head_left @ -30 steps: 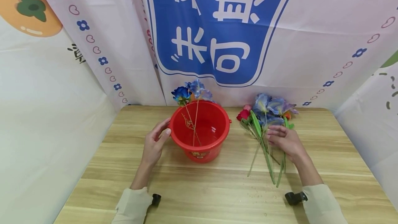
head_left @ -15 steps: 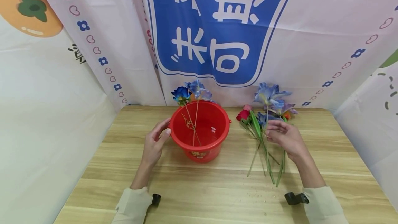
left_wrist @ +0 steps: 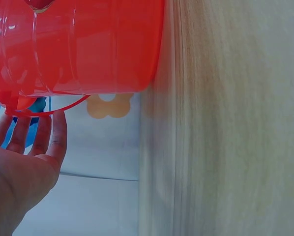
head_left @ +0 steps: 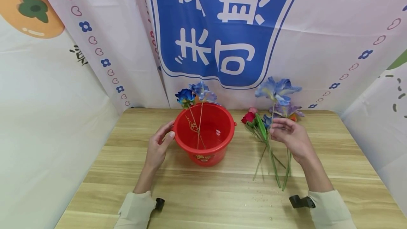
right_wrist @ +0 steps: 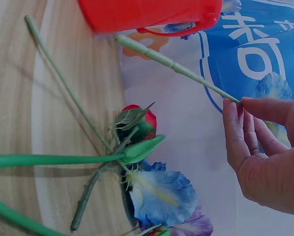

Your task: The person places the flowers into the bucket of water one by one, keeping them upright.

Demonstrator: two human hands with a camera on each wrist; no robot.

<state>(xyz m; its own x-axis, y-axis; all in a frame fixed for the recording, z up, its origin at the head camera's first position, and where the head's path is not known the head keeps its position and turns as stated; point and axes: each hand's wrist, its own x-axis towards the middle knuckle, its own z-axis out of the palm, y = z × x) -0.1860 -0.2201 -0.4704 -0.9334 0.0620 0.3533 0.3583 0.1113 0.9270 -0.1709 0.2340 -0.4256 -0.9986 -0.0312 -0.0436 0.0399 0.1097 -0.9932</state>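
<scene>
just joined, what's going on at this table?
A person's right hand pinches the stem of a pale blue flower, held up beside the red bucket and not in it. The left hand touches the bucket's side, near its handle. A dark blue flower and a lighter blue one lean in the bucket. More flowers, including a red one, lie on the table.

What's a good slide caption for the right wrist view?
Right hand pinches the green stem of a blue flower, near a red bucket and other flowers.
</scene>
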